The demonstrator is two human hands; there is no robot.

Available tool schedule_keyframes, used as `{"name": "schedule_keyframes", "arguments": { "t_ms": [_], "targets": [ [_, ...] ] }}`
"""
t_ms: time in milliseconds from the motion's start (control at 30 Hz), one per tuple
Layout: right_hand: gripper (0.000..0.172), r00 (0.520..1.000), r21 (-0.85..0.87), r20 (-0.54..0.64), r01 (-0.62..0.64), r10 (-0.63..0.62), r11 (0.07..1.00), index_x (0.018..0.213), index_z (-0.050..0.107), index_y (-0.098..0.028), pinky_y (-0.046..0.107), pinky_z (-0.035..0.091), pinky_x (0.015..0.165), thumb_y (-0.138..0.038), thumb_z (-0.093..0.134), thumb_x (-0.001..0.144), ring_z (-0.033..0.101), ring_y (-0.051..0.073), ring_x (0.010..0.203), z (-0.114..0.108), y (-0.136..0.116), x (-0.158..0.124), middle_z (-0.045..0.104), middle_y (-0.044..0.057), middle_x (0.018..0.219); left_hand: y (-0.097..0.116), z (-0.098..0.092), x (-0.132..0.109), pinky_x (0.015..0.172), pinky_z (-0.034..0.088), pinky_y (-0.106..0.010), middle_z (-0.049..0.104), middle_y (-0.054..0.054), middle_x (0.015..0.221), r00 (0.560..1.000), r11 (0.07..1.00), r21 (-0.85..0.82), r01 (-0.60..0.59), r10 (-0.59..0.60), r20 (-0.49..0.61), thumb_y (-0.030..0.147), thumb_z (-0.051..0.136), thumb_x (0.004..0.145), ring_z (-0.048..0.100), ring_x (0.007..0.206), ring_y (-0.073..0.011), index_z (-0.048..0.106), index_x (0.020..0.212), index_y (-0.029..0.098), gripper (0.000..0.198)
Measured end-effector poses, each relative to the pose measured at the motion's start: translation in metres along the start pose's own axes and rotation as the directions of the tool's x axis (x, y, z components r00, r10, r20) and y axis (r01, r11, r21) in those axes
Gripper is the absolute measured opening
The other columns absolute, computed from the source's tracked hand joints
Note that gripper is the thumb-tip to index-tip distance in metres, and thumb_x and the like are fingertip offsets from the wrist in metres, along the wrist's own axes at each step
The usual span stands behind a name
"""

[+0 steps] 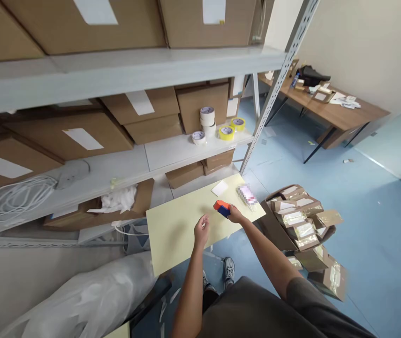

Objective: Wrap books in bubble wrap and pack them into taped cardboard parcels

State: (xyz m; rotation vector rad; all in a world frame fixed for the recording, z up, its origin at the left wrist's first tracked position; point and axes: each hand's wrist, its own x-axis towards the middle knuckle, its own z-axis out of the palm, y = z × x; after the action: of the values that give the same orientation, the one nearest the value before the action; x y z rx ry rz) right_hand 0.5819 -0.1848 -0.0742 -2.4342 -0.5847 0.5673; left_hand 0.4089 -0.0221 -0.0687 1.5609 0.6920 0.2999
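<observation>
Above the pale yellow table (172, 230), my right hand (235, 214) is closed around one end of a small orange-and-blue block-shaped object (223, 208). Its orange part faces up and away from me, the blue part towards me; its exact kind is too small to make out. Just left of it hovers my left hand (201, 229), fingers loosely bent and apart, with nothing visible in them and not touching the object. A white card (220, 188) lies near the table's far edge. To its right is a blurred-out pinkish item (247, 194).
A metal shelf (186, 155) with cardboard boxes (203, 103) runs along the left and front. White tape rolls (199, 137) and yellow tape rolls (226, 133) sit on it. Packed small boxes (300, 220) fill a carton on the right floor. A wooden desk (362, 110) stands behind.
</observation>
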Motion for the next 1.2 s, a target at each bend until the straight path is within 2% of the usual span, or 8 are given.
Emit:
{"name": "schedule_keyframes", "arguments": {
  "t_ms": [200,333,467,567,767,933,1100,1200],
  "targets": [
    [0.051,0.958,0.236,-0.048,0.287,-0.284,0.928,0.130,0.066,-0.024,0.038,0.056,0.088,-0.053,0.073,0.088,0.072,0.030,0.102,-0.062,-0.089,-0.041,0.076,0.010,0.122,0.098,-0.065,0.034,0.110,0.055,-0.045,0.073,-0.017,0.137,0.983,0.982,-0.042,-0.184,0.183,-0.032,0.057,0.068,0.094,0.068,0.128,-0.0288,0.074,0.127,0.020,0.050],
    [0.045,0.883,0.315,-0.102,0.465,-0.457,0.827,0.113,0.073,-0.023,0.044,0.056,0.098,-0.059,0.077,0.086,0.069,0.033,0.113,-0.087,-0.142,-0.064,0.074,0.011,0.127,0.162,-0.101,0.040,0.108,0.056,-0.043,0.074,-0.014,0.135,0.937,0.944,-0.052,-0.327,0.331,0.111,0.059,0.068,0.094,0.067,0.129,-0.0294,0.078,0.124,0.021,0.049],
    [0.047,0.842,0.324,-0.159,0.537,-0.515,0.779,0.109,0.074,-0.024,0.049,0.051,0.108,-0.063,0.080,0.083,0.063,0.036,0.128,-0.093,-0.177,-0.077,0.075,0.012,0.122,0.198,-0.127,0.035,0.099,0.061,-0.041,0.079,-0.012,0.125,0.878,0.933,-0.091,-0.349,0.359,0.318,0.059,0.073,0.090,0.074,0.114,-0.0293,0.081,0.119,0.021,0.048],
    [0.049,0.843,0.318,-0.153,0.537,-0.517,0.782,0.111,0.075,-0.025,0.048,0.053,0.105,-0.065,0.080,0.082,0.065,0.037,0.125,-0.096,-0.192,-0.081,0.076,0.011,0.116,0.212,-0.141,0.029,0.090,0.063,-0.039,0.082,-0.011,0.106,0.862,0.918,-0.084,-0.389,0.394,0.320,0.059,0.076,0.087,0.076,0.098,-0.0276,0.085,0.103,0.020,0.044],
    [0.048,0.853,0.314,-0.111,0.517,-0.510,0.796,0.114,0.076,-0.023,0.041,0.057,0.093,-0.061,0.079,0.086,0.070,0.032,0.105,-0.105,-0.209,-0.069,0.078,0.009,0.114,0.233,-0.138,0.022,0.087,0.060,-0.037,0.077,-0.007,0.087,0.810,0.800,0.136,-0.584,0.585,0.039,0.053,0.068,0.095,0.071,0.085,-0.0234,0.084,0.089,0.024,0.034],
    [0.047,0.839,0.352,-0.105,0.533,-0.534,0.769,0.109,0.078,-0.023,0.036,0.057,0.081,-0.061,0.082,0.081,0.070,0.027,0.087,-0.126,-0.204,-0.036,0.079,0.006,0.102,0.245,-0.124,0.032,0.099,0.056,-0.039,0.077,-0.009,0.096,0.751,0.777,0.249,-0.578,0.626,-0.209,0.051,0.058,0.102,0.071,0.100,-0.0268,0.084,0.098,0.026,0.036],
    [0.045,0.838,0.392,-0.078,0.524,-0.541,0.756,0.105,0.077,-0.021,0.034,0.056,0.073,-0.061,0.077,0.085,0.069,0.026,0.081,-0.139,-0.198,0.005,0.077,0.004,0.093,0.272,-0.121,0.048,0.108,0.054,-0.043,0.079,-0.009,0.103,0.767,0.753,0.283,-0.594,0.636,-0.083,0.054,0.062,0.100,0.071,0.107,-0.0294,0.084,0.102,0.026,0.036],
    [0.044,0.815,0.346,-0.195,0.578,-0.546,0.739,0.113,0.074,-0.022,0.039,0.056,0.088,-0.059,0.073,0.089,0.072,0.029,0.099,-0.133,-0.202,0.035,0.077,0.008,0.122,0.280,-0.109,0.047,0.123,0.041,-0.049,0.067,-0.013,0.144,0.746,0.728,0.358,-0.584,0.656,-0.116,0.056,0.067,0.096,0.056,0.140,-0.0358,0.076,0.132,0.026,0.047]
  ]
}}
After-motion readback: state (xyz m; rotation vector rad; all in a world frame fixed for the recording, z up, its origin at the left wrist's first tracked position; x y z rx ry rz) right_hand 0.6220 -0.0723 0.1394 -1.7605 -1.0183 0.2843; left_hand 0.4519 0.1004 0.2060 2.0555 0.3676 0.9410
